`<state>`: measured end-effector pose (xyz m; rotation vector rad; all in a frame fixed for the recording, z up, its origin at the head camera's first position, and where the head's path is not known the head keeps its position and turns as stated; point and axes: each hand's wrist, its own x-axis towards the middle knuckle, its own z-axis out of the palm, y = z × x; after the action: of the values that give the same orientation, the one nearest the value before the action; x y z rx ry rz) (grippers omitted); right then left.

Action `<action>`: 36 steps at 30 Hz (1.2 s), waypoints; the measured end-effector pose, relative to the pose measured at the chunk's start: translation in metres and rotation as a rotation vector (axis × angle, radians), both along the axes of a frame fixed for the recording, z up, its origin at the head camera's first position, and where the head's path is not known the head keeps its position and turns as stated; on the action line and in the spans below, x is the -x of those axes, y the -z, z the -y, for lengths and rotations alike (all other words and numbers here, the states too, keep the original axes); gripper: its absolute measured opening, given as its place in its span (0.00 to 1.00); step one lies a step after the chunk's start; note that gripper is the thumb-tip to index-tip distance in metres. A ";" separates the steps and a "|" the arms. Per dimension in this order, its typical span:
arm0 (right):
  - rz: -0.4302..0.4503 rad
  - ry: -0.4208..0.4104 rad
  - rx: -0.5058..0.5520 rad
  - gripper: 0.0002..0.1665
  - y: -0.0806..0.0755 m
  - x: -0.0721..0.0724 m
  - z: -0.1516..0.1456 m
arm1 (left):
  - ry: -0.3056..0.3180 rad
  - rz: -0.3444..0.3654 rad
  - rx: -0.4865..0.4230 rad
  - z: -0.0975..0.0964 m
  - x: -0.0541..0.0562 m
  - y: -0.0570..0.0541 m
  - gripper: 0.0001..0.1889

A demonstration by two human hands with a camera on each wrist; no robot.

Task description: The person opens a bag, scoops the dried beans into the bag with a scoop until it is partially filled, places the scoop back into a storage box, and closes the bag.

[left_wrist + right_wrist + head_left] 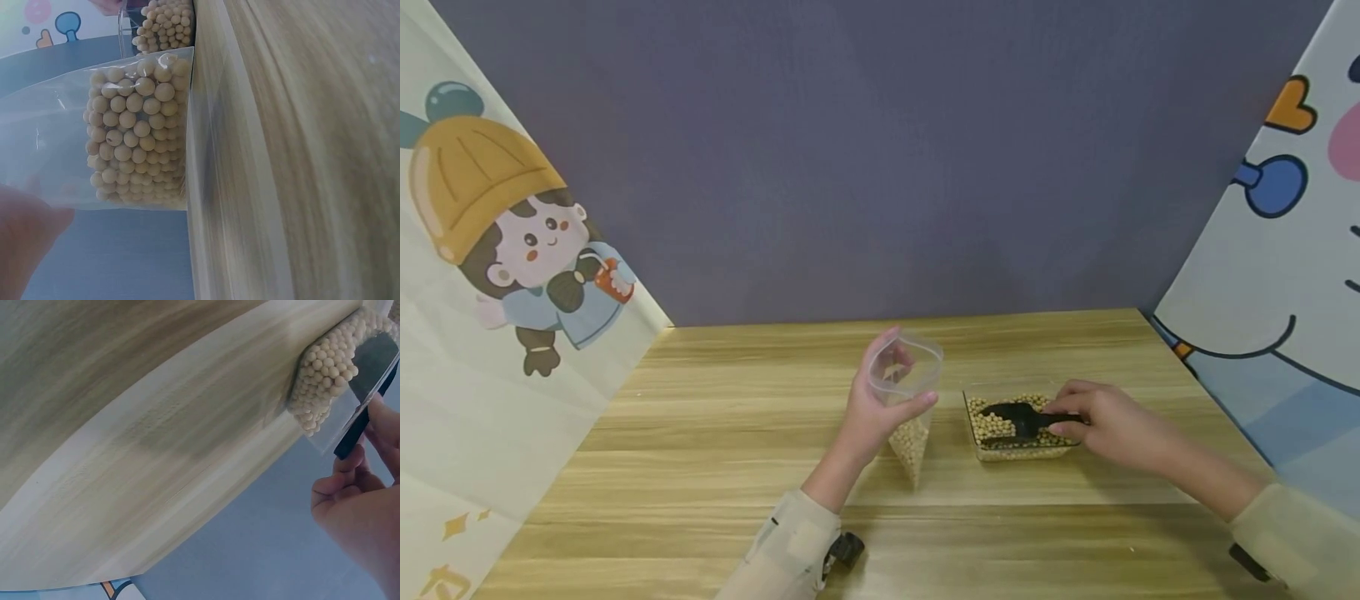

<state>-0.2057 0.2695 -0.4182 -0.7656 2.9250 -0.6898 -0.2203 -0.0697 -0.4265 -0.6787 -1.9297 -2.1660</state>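
Observation:
A clear plastic bag [910, 433], its lower part filled with round pale soybeans [134, 131], stands on the wooden table. My left hand [868, 408] holds the bag near its top, thumb and fingers around the spread mouth. To the right sits a clear rectangular container [1022, 454] of the same beans. My right hand [1108, 421] pinches the handle of a black scoop [1021, 419], whose blade lies in the beans inside the container. In the right wrist view the scoop [375, 362] tilts against the container's wall.
The light wood-grain table [715, 467] runs back to a dark grey-blue panel [880, 167]. White cartoon-printed panels flank it on the left [535, 250] and right [1262, 292]. A small black device [847, 550] is at the left sleeve.

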 end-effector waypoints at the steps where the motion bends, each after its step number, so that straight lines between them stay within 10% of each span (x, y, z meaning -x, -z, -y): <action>1: 0.000 -0.003 0.002 0.17 0.000 0.000 0.001 | 0.001 0.000 0.000 0.000 0.000 0.000 0.49; 36: -0.067 0.052 0.146 0.15 0.014 0.004 -0.013 | 0.014 0.025 -0.005 -0.001 0.000 0.001 0.49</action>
<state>-0.2100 0.2825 -0.4323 -0.7405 2.9910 -0.9082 -0.2199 -0.0692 -0.4274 -0.6696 -1.9364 -2.1977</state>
